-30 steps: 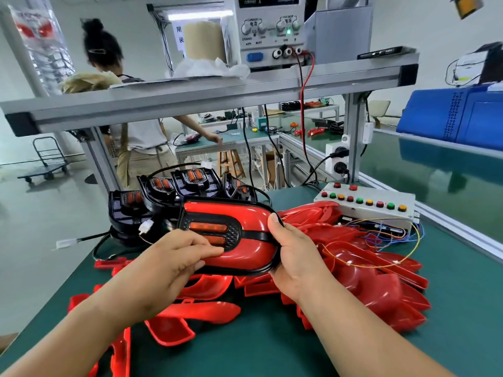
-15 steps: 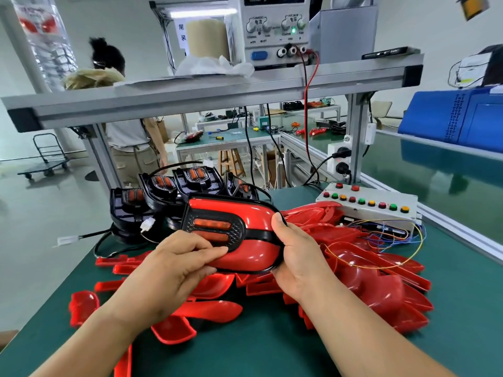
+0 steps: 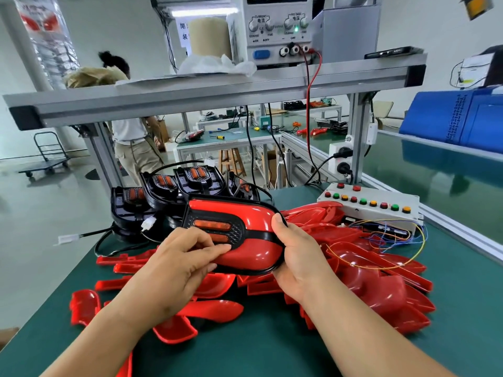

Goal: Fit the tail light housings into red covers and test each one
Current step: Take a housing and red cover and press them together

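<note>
Holding a tail light housing [image 3: 217,225] seated in its red cover [image 3: 254,254] above the green table [image 3: 245,349], left grip [image 3: 174,268] pinching the lens end, right grip [image 3: 296,257] curled round the right end, over loose red covers [image 3: 375,289], near black housings [image 3: 163,191] far left and a button box [image 3: 373,210] far right.

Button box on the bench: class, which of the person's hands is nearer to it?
Right. The right hand holds the tail light on the button box side; the left hand holds its opposite end.

Housings [image 3: 174,191] behind held light [image 3: 239,235]; button box [image 3: 370,205] right.
</note>
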